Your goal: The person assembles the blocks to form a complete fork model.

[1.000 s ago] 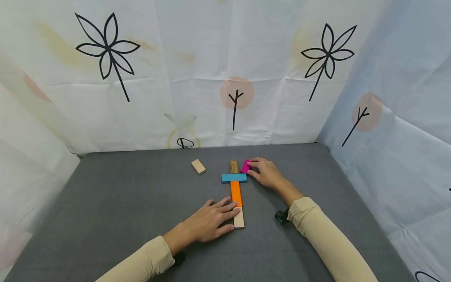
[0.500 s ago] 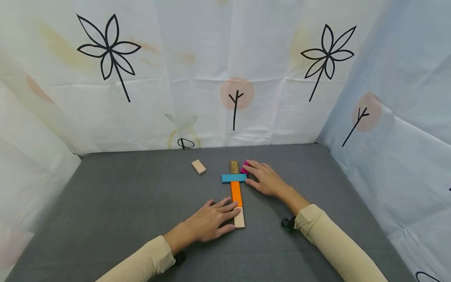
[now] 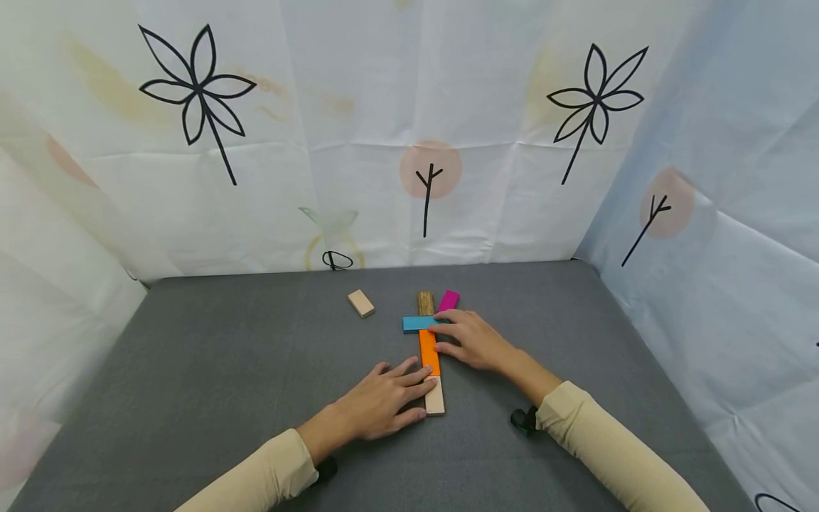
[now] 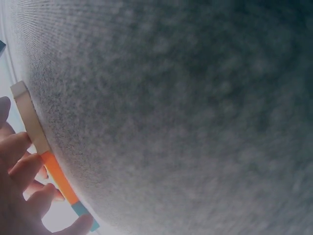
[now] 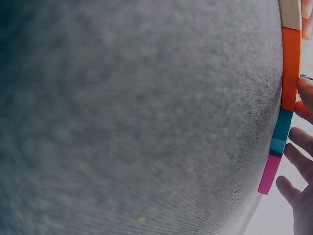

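Small flat blocks lie end to end on the grey table: a plain wooden block (image 3: 436, 402), an orange block (image 3: 428, 348), a blue block (image 3: 416, 324) set crosswise and a brown block (image 3: 425, 304). Beside the brown one, slanting away from the blue block's right end, lies a magenta block (image 3: 450, 300). My left hand (image 3: 382, 404) rests with spread fingers at the plain block and the near end of the orange one. My right hand (image 3: 478, 341) reaches over the blue block's right part and the orange block's edge, fingers extended; contact there is hard to tell.
A loose plain wooden block (image 3: 361, 304) lies further left near the back. Behind the grey tabletop (image 3: 224, 355) hangs a white cloth (image 3: 358, 107) with drawn flowers, and another cloth wall (image 3: 736, 284) stands at the right.
My right hand has let go of the magenta block and moved toward me and left, over the blue and orange blocks. The left hand has stayed in place.
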Available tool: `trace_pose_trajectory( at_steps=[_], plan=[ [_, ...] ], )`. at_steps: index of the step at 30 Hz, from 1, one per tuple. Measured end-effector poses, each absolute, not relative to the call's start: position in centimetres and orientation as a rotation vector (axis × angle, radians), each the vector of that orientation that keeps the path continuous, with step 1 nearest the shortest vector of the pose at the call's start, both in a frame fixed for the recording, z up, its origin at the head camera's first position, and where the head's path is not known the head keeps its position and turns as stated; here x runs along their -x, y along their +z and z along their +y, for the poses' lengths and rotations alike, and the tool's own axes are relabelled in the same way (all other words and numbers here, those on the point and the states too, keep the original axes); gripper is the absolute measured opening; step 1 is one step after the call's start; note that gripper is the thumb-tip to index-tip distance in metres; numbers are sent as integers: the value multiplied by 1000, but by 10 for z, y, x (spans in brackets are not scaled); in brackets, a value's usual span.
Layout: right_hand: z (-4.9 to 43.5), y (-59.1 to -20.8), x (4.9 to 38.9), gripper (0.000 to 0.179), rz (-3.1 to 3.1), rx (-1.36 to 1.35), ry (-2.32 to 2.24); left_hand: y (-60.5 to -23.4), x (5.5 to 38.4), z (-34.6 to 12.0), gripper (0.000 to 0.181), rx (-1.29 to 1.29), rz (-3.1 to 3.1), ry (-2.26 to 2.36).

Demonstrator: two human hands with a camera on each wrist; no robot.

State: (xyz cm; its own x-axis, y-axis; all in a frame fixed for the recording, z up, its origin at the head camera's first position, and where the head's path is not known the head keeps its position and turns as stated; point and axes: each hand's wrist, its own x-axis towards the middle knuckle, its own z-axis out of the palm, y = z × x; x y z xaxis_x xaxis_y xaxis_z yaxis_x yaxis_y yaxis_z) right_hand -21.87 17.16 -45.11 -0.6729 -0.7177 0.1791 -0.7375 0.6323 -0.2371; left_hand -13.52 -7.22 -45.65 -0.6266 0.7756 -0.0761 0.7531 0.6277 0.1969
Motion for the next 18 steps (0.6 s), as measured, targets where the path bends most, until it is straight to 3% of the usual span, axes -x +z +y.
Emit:
trace_pose_trajectory(
  at_steps=[18],
  plan=[
    [168, -449, 216, 41, -2776, -1261, 373, -455, 131, -67, 57, -1276, 2744, 90]
  ],
)
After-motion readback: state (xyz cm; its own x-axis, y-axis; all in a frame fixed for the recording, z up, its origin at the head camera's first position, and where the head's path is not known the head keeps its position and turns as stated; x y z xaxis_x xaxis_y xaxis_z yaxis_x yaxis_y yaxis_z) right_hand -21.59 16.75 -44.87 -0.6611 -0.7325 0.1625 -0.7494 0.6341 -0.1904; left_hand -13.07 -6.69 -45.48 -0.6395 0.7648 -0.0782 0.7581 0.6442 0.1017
